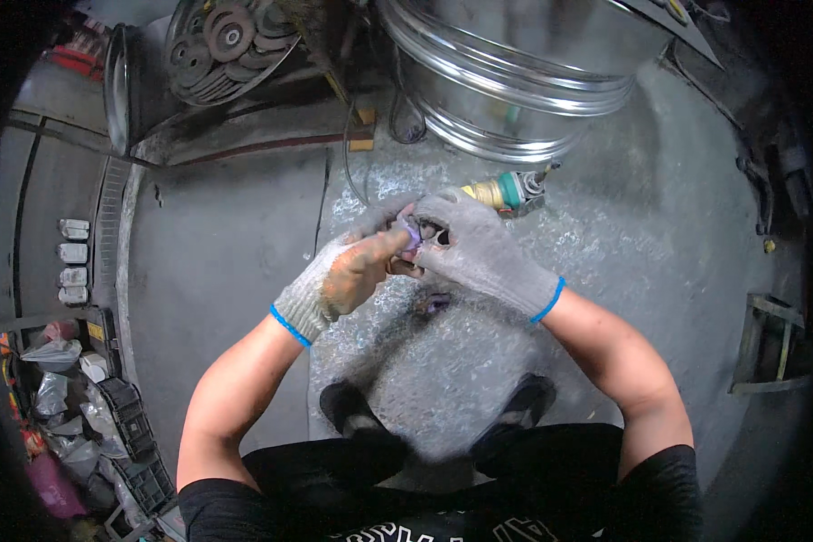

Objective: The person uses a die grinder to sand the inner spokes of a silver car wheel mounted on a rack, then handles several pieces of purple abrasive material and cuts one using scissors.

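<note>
A round metal dish (pixel 273 70) is holding grey discs (pixel 230 34), grey concrete floor (pixel 623 244) is bordering a silver rim (pixel 515 99), and curled, gloved left hand (pixel 357 264) and right hand (pixel 486 246) are pinching a purple piece (pixel 413 232).

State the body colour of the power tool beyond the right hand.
Teal-green and yellow: the power tool shows in the head view, the only one.

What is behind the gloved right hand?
A green-and-yellow power tool lies on the floor just beyond the right hand; anything directly beneath the hand is covered and cannot be seen.
</note>
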A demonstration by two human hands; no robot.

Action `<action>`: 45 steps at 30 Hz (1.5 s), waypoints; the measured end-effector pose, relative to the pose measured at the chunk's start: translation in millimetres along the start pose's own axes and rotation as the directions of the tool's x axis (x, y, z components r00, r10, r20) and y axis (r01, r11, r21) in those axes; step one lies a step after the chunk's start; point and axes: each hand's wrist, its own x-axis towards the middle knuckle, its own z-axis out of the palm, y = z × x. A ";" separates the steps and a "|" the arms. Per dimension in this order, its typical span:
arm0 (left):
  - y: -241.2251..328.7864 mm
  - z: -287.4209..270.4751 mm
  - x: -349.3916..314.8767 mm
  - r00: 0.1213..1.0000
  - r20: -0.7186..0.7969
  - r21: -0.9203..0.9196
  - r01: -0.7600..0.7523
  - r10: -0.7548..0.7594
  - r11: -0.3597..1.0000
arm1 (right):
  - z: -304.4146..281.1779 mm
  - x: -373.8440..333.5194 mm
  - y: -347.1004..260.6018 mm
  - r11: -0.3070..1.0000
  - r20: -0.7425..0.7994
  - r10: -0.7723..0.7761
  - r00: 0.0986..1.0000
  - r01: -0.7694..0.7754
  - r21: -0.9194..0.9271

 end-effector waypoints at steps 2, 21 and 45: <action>5.5 0.7 0.3 0.998 -0.049 0.104 -0.042 0.047 0.994 | -1.9 -0.2 0.7 0.976 -0.008 0.060 0.998 -0.057 0.209; 60.0 -7.7 -6.3 0.979 -0.202 0.575 0.082 0.043 0.814 | -39.3 10.2 -23.5 0.654 0.329 0.385 0.862 -0.507 0.561; 80.1 7.3 -0.3 0.942 -0.267 0.563 -0.019 0.204 0.826 | -54.4 20.5 -19.1 0.940 0.203 0.283 0.937 -0.313 0.134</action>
